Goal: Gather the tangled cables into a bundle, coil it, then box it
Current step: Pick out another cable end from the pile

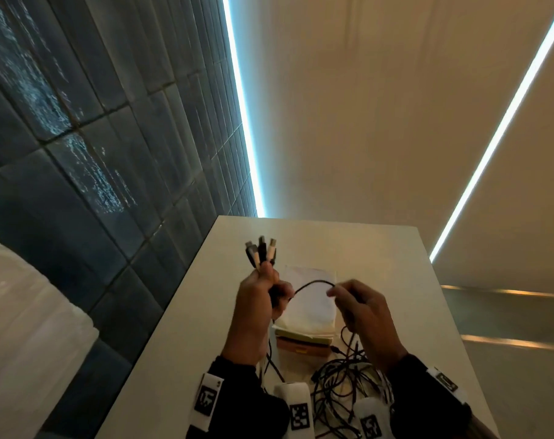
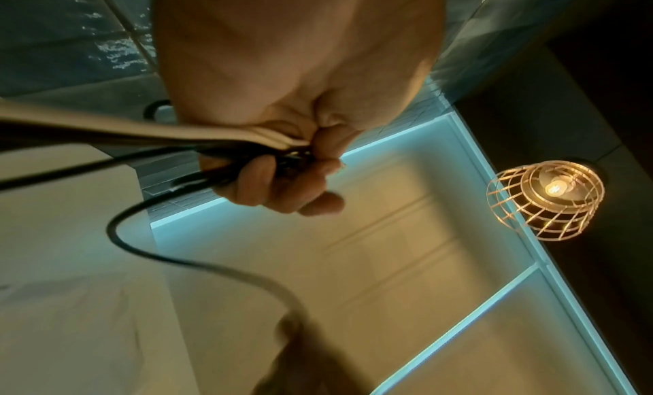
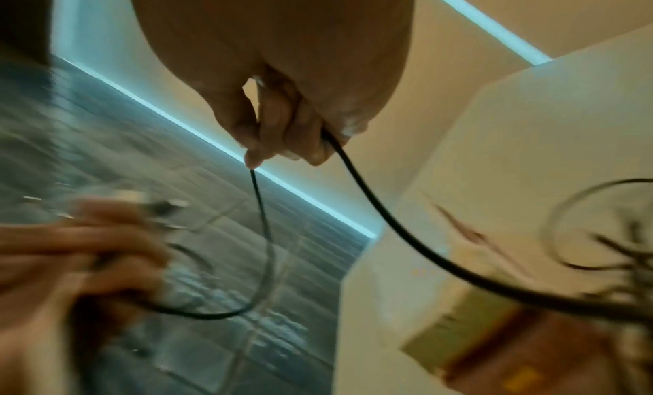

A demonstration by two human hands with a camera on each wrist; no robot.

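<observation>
My left hand [image 1: 263, 289] grips a bunch of cable ends; several plugs [image 1: 263, 250], black and white, stick up above the fist. In the left wrist view the left hand [image 2: 282, 161] is curled round black and white cables [image 2: 148, 138]. A black cable [image 1: 313, 284] arches from that fist to my right hand [image 1: 348, 296], which pinches it between thumb and fingers [image 3: 282, 138]. The rest of the cables lie as a tangled heap [image 1: 345, 378] on the table near me. An open box [image 1: 304, 340] with white paper inside sits under both hands.
The white table [image 1: 380, 248] stands against a dark tiled wall [image 1: 95, 153] on the left. Its far and right edges drop off to the floor. A wire-cage lamp [image 2: 544, 197] hangs overhead.
</observation>
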